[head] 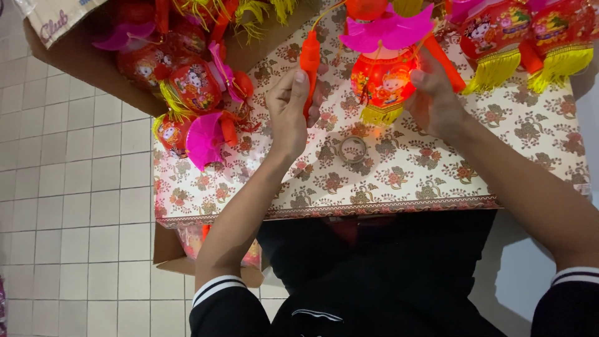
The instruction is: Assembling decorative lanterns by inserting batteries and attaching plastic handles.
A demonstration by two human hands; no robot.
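Observation:
My left hand [290,106] grips an orange plastic handle stick [309,61] that stands upright over the patterned table [405,181]. A thin cord runs from the stick's top to a red toy lantern [382,78] with a pink petal top and a yellow fringe. My right hand [432,97] holds that lantern from its right side, with the thumb against its body. A second orange stick [446,61] lies slanted behind my right hand.
A roll of clear tape [352,150] lies on the cloth below the lantern. Several finished lanterns [193,87] spill from a cardboard box [75,59] at the upper left. More lanterns [530,31] lie at the upper right. White tiled floor [68,187] is on the left.

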